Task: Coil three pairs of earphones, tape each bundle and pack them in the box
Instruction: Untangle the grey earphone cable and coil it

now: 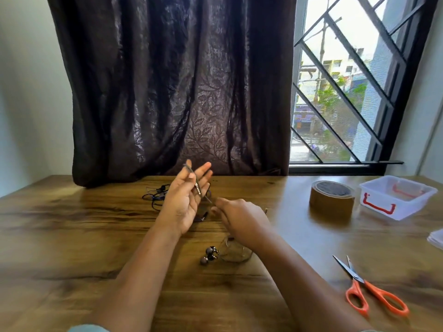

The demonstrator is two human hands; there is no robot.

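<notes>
My left hand is raised over the wooden table, palm toward me and fingers straight. A dark earphone cable with its jack runs across the palm, its top end pinned under the thumb. My right hand pinches the same cable just below the left palm, fingers curled. That pair's earbuds lie on the table under my wrists, with blurred cable loops beside them. A second tangled black earphone pair lies behind my left hand. The clear plastic box with red handles sits far right, and the brown tape roll is left of it.
Orange-handled scissors lie near the front right. A white flat thing shows at the right edge. A dark curtain hangs down to the table's back edge, with a barred window to its right.
</notes>
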